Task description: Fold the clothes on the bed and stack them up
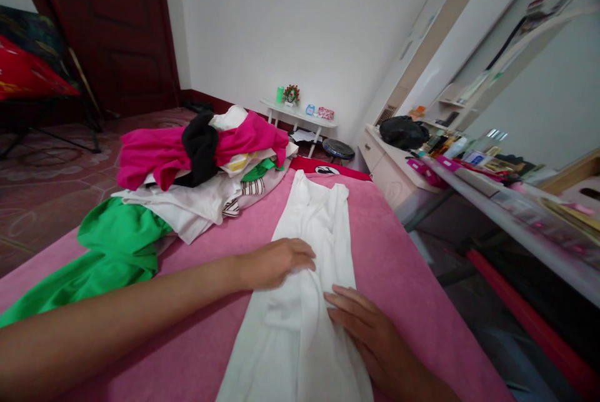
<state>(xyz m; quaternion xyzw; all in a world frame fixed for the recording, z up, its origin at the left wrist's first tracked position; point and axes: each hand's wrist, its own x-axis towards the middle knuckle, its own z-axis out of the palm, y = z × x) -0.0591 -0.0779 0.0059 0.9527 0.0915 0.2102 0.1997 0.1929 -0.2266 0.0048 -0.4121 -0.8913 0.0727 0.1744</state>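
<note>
A long white sleeveless garment (323, 233) lies lengthwise on the pink bed cover (394, 252), its shoulder straps at the far end. Loose creases and a raised fold run down its middle. My left hand (276, 262) reaches in from the left, its fingers curled together onto the cloth; the thumb and fingertips are partly hidden. On the garment's right side rests my right hand (368, 324), fingers stretched out and slightly apart, touching the fabric. The near end of the garment runs out of the bottom of the view.
To the left rises a heap of clothes, with a magenta garment (154, 150), a black one (200, 145) and a green one (119, 236). A low white table (300, 115) stands by the far wall. A cluttered dressing table (398, 170) flanks the right side.
</note>
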